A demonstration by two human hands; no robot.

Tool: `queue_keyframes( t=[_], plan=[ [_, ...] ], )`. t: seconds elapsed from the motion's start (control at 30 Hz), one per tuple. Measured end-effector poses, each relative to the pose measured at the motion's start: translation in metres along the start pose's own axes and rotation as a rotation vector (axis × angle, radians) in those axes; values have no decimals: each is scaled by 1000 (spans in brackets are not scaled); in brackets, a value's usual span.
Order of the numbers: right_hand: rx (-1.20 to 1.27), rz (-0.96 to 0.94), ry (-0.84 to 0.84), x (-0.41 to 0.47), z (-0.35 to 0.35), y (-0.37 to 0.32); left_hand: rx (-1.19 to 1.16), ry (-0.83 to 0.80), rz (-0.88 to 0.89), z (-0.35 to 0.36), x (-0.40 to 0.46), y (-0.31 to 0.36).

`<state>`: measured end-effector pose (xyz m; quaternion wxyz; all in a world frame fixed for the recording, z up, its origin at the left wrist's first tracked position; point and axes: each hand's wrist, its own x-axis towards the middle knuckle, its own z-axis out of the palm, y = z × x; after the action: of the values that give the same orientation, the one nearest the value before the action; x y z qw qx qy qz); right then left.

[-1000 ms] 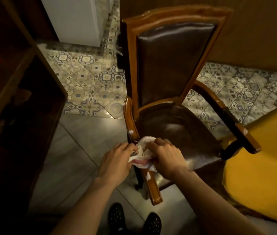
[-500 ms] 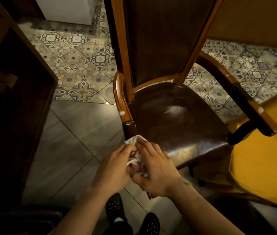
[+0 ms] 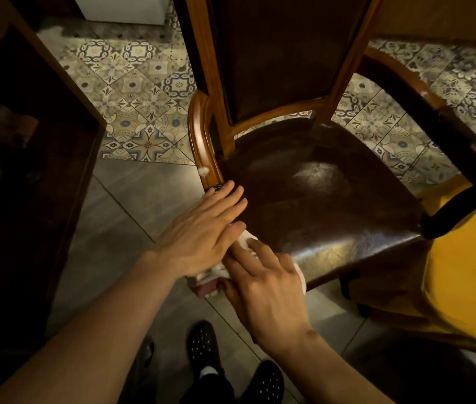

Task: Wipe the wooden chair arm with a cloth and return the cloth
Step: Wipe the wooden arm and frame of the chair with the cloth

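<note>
Half a second ago both hands were bunched around the cloth at the near end of the chair arm; now the left hand (image 3: 201, 228) lies flat with its fingers stretched out along the wooden chair arm (image 3: 201, 141), its grip spread apart and pressing down rather than closed on anything. The right hand (image 3: 263, 287) has also flattened, its fingers extended over the white cloth (image 3: 247, 239), so its grip is apart too, resting on the fabric. The view has moved closer, and the chair back (image 3: 283, 53) now runs out of the top of the frame.

The cloth sits on the near part of the arm, between and beneath the two hands. Only small patches of it show: one between the fingers, one below the left palm, and an edge past the right hand. The near tip of the arm is covered. A small white speck (image 3: 203, 170) sits on the arm just beyond the left fingertips. The far-right armrest (image 3: 435, 112) is cut off at the frame edge.
</note>
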<state>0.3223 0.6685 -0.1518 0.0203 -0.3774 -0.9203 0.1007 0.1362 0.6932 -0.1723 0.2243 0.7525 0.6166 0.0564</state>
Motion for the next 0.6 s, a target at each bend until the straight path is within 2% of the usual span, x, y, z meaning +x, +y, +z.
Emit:
queue_keyframes(
  t=[0.4, 0.6],
  plan=[
    [88, -181, 13, -83, 10, 26, -63, 111, -6, 17, -3, 1],
    [68, -238, 23, -71, 9, 30, -76, 161, -32, 26, -2, -3]
  ],
)
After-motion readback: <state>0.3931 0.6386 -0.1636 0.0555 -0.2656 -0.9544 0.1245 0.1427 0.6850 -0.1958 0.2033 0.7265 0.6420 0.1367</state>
